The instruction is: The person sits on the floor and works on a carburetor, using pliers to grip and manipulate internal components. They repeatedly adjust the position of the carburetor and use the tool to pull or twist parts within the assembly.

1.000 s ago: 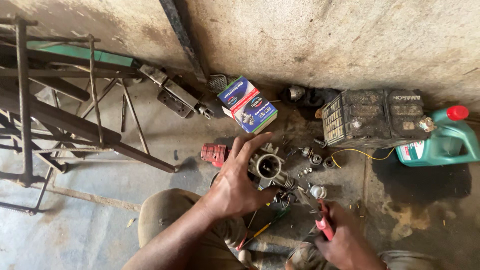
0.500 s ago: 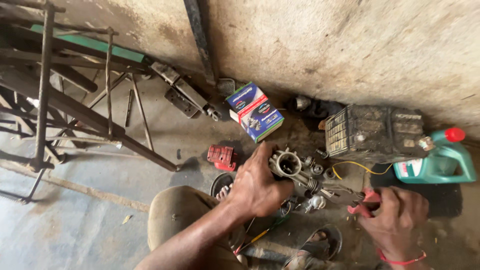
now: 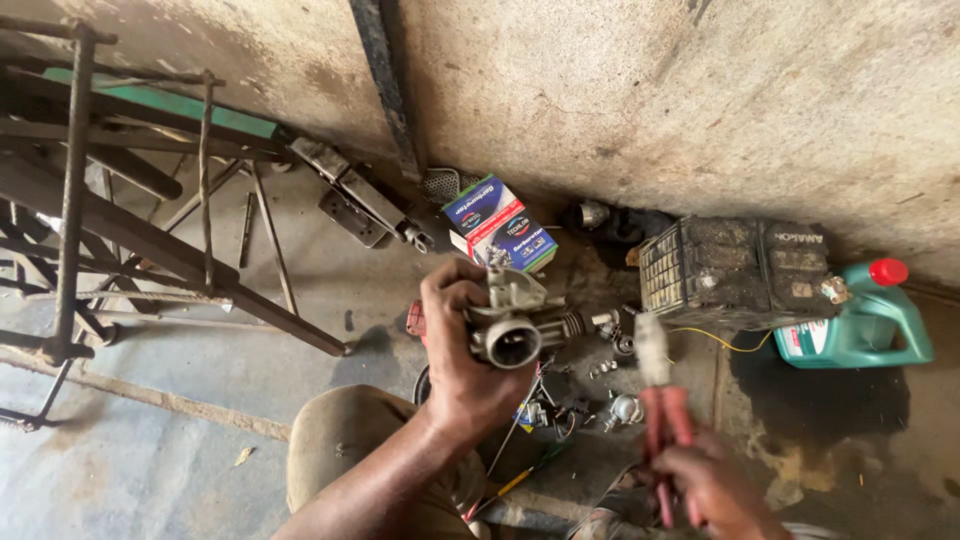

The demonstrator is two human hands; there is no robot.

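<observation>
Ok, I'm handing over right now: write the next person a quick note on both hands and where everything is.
Left hand: fingers wrapped round the carburettor, lifted off the floor, its round bore facing the camera.
Right hand: gripping red-handled pliers, tips pointing up, beside the carburettor and not touching it.
On the floor below: small loose parts. Behind: blue box, battery, green oil jug by the wall.
Done: carburettor is in hand, pliers ready.
Left: pliers not yet on the carburettor; loose parts lie unfitted.
</observation>
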